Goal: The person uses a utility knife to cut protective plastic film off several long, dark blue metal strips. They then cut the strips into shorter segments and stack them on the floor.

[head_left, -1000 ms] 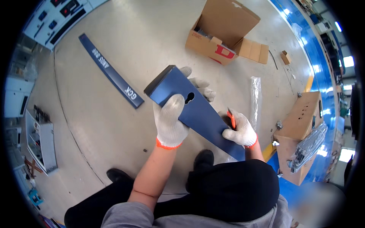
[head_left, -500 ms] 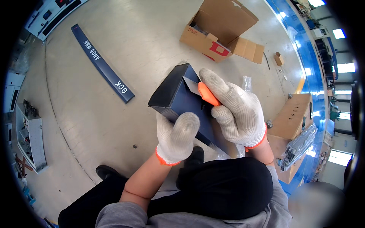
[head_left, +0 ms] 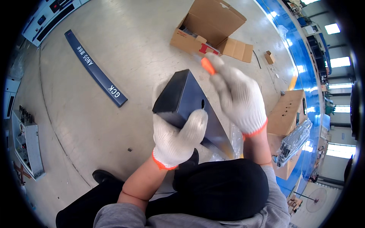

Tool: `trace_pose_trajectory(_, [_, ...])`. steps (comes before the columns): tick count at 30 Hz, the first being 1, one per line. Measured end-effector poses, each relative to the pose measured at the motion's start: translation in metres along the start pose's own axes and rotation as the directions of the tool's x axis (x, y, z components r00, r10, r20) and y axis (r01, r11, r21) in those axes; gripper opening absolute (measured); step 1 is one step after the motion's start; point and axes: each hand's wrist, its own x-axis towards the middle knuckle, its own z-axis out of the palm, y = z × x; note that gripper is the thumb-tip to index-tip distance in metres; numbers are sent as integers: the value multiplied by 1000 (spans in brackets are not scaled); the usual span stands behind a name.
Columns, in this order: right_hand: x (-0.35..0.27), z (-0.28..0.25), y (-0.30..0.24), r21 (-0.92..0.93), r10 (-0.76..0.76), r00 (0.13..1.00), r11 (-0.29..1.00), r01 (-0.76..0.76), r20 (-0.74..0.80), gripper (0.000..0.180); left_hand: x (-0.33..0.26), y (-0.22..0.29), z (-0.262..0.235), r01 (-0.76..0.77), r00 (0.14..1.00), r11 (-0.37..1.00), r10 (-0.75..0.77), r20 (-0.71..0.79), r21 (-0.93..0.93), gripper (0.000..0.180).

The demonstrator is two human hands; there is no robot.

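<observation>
Bright overall: white rectangular windows (head_left: 341, 150) burn out at right, and glare spots the glossy blue floor strip (head_left: 309, 88). Motion smears the orange plastic handle (head_left: 208, 66), upper centre. Fisheye curvature darkens corners.

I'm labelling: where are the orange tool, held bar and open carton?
Orange tool (head_left: 208, 66): head view, its handle.
Held bar (head_left: 192, 96): head view, its side face.
Open carton (head_left: 213, 21): head view, its raised lid.

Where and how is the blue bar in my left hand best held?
Probably hold the blue bar near its upper end, from the left, thumb on the face with the hole: its sides are flat, and the right hand with the orange tool is on the right.
</observation>
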Motion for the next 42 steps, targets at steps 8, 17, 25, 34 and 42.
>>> trace_pose_trajectory(8, [-16,-12,-6,458,-186,977,863,215,-108,42,-3,-1,5,-64,997,988,57,-49,-139,65])
trace_pose_trajectory(17, [-16,-2,-15,328,-106,993,937,120,-61,47,-2,-13,3,20,988,975,-53,-145,-223,53])
trace_pose_trajectory(25, [-5,23,4,134,-11,995,991,24,-98,44,1,-23,-10,71,977,965,-118,-178,-251,47])
trace_pose_trajectory(34, [-12,13,32,649,253,949,694,-312,186,46,5,-19,-16,221,961,867,-272,-54,-447,61])
trace_pose_trajectory(42, [-32,25,-8,693,-260,960,711,117,105,50,17,-29,-10,37,892,998,-54,-449,-46,60])
